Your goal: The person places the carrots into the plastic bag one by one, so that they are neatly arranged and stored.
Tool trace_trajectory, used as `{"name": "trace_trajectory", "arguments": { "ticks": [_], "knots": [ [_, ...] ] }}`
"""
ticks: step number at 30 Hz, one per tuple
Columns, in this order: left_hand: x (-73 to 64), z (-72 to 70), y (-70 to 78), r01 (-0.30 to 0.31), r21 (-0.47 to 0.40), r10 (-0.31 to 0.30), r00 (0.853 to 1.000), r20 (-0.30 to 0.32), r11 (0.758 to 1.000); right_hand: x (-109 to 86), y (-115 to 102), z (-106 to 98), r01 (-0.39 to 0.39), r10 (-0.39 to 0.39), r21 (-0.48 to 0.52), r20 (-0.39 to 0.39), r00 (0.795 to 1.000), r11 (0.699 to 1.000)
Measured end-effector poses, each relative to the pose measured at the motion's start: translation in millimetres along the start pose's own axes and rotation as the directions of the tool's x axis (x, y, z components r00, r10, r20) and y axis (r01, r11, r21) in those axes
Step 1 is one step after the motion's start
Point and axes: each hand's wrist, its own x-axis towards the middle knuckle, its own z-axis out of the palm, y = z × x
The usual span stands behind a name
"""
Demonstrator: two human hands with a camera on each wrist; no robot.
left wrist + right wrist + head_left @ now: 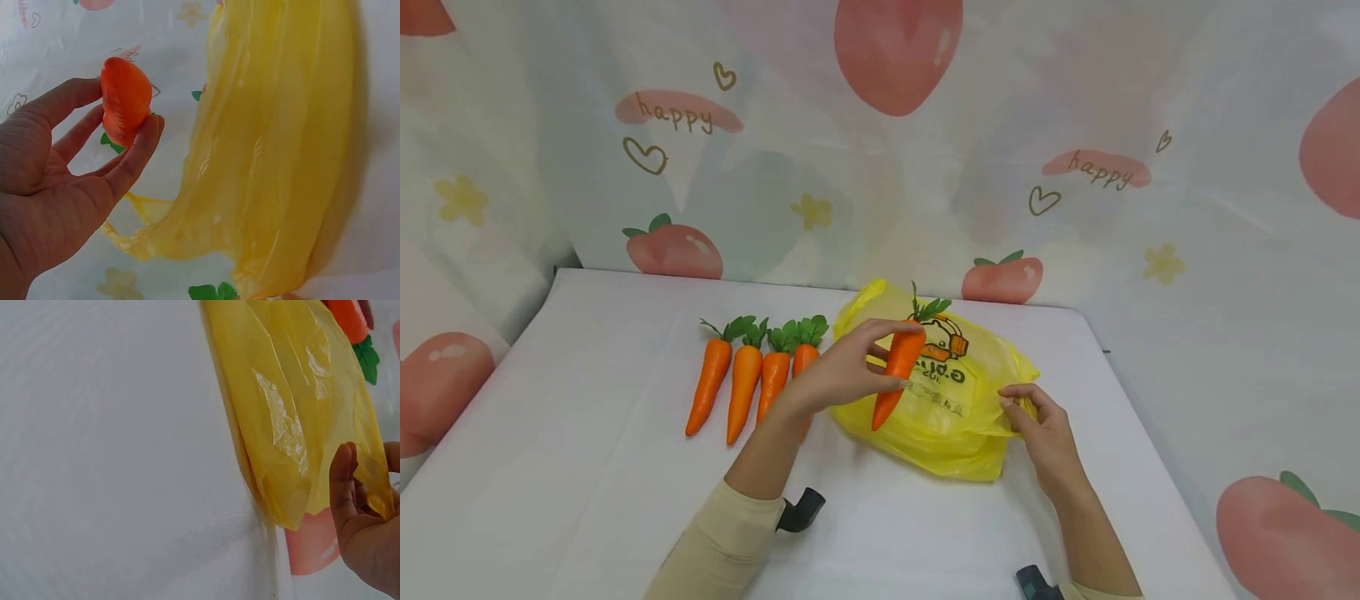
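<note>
An orange carrot [898, 367] with a green leafy top is pinched between the thumb and fingers of my left hand [853, 362], tilted, above a yellow plastic bag [925, 433]. In the left wrist view the same carrot [127, 100] appears nearly end-on, apart from the bag [262, 144]. My right hand [1048, 429] pinches the bag's right edge. The right wrist view has the thumb and fingers of this hand [369, 537] on a fold of the thin yellow plastic [281, 406]. The bag lies on the table with dark printing on it.
Several more carrots [707, 387] lie side by side left of the bag, leaves toward the back; my left forearm partly covers the rightmost ones. A white cloth covers the table [587, 417]. Behind it hangs a fruit-printed curtain [880, 192].
</note>
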Motion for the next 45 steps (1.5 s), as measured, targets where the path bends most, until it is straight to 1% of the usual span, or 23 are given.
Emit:
{"name": "trace_trajectory", "arguments": {
  "ticks": [5,10,16,22,24,26,33,39,45],
  "knots": [
    [17.1,9.0,-5.0,0.046,-0.018,-0.046,0.999,0.027,0.999,-0.1,0,0,0.002,-0.002,0.001,-0.004,1.000,1.000],
    [32.3,17.1,-11.1,0.094,-0.011,-0.093,0.995,0.039,0.996,-0.8,-3,1,-0.015,0.015,0.007,-0.003,1.000,1.000],
    [45.8,27.7,-13.0,0.121,-0.023,-0.120,0.992,0.049,0.992,-0.6,-5,1,-0.013,0.013,-0.002,-0.002,1.000,1.000],
    [57.5,39.9,-17.6,0.138,0.026,-0.139,0.989,0.056,0.990,-0.9,-5,1,-0.015,0.015,0.011,0.012,1.000,1.000],
    [60.1,44.1,-19.5,0.147,0.037,-0.149,0.987,0.063,0.988,-1.2,-5,1,-0.017,0.017,0.013,0.013,1.000,1.000],
    [62.5,48.0,-21.1,0.143,0.050,-0.147,0.986,0.076,0.988,-1.2,-5,0,-0.022,0.021,0.011,0.015,1.000,1.000],
    [65.4,57.3,-19.7,0.156,0.027,-0.158,0.979,0.125,0.987,-1.0,-7,1,-0.038,0.038,0.007,0.018,0.999,0.999],
    [67.9,66.4,-17.6,0.181,0.043,-0.185,0.973,0.135,0.983,-1.0,-7,1,-0.058,0.058,0.006,0.019,0.998,0.998],
    [72.7,75.9,-22.5,0.183,0.044,-0.187,0.974,0.127,0.982,-0.7,-4,1,-0.039,0.038,0.021,0.024,0.999,0.999]
  ]
}}
